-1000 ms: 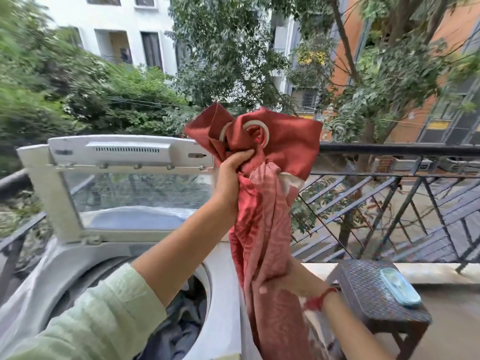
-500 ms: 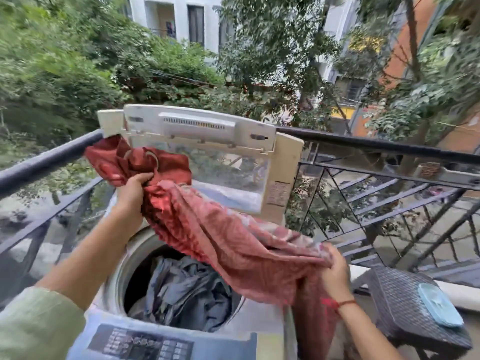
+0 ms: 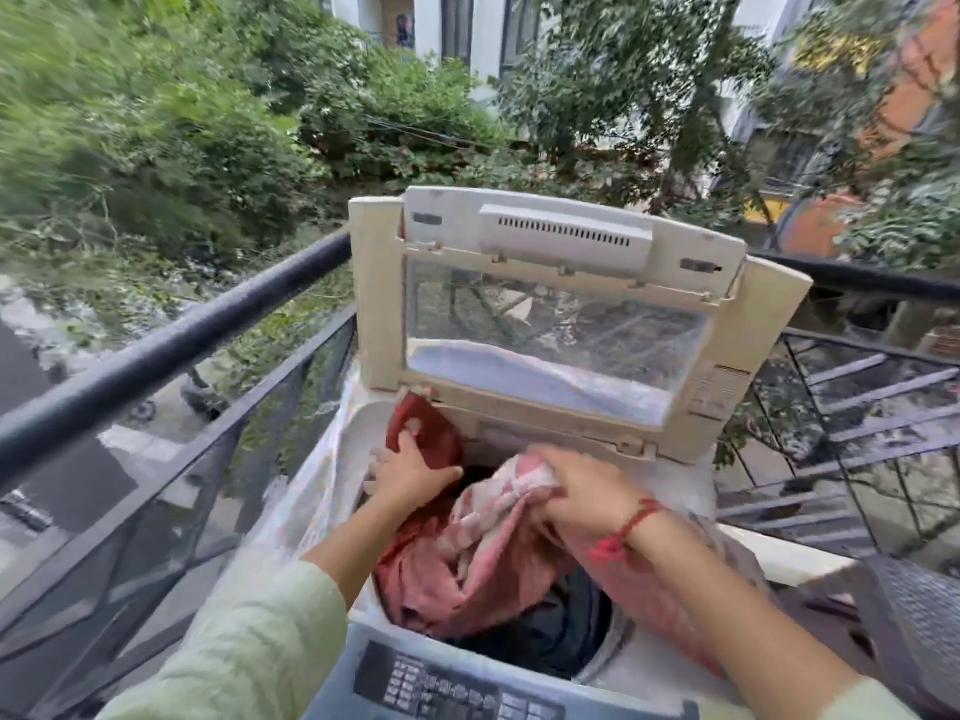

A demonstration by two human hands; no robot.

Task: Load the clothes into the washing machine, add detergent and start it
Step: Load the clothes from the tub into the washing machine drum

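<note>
Stuffing the red cloth [image 3: 467,558] into the washing machine [image 3: 615,659], the left hand [image 3: 410,470] clutches its dark end at the far rim while the right hand [image 3: 582,491], just beside it, grips a pale bunch. A length trails outside under the right wrist; best gather it in over the dark clothes [image 3: 561,626] below.

Head camera looks down, close, onto washer [image 3: 524,431].

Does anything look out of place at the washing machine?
Yes. The red cloth is only partly in the drum: one part drapes over the right rim below the right hand, and the left hand holds another part up near the lid hinge. No spill shows.
</note>
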